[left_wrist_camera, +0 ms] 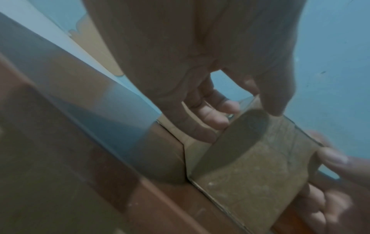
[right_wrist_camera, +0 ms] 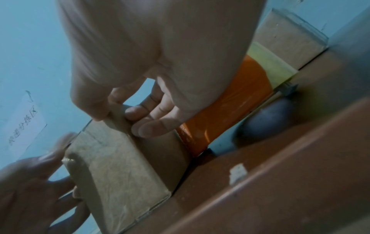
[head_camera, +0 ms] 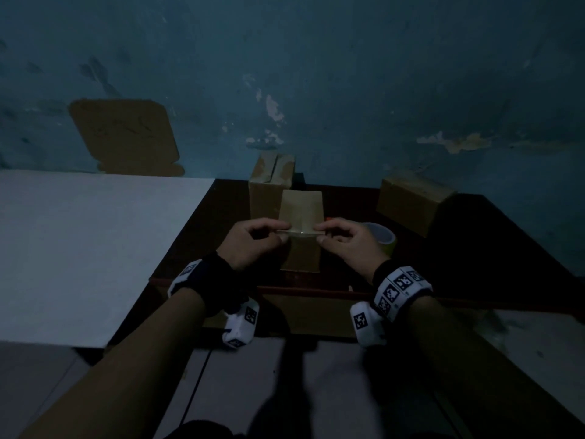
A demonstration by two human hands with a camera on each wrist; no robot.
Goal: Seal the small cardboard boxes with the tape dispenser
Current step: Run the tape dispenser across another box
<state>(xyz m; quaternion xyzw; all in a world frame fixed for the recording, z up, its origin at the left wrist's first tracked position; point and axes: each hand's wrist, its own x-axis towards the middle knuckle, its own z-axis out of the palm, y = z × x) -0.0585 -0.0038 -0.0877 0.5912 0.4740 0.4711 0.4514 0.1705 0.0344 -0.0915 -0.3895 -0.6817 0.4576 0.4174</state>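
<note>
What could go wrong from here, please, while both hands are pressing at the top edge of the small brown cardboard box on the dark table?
1. The small brown cardboard box stands tall and narrow; pressure from the left hand and right hand at its top could tip it.
2. The shiny clear tape strip might crease if pressed unevenly.
3. The orange tape dispenser lies right beside the box and could get knocked.

black wristbands [head_camera: 218,280], white marker-patterned wrist cameras [head_camera: 368,324]

white board [head_camera: 79,248] beside dark table [head_camera: 474,248], peeling blue wall [head_camera: 348,74] behind
</note>
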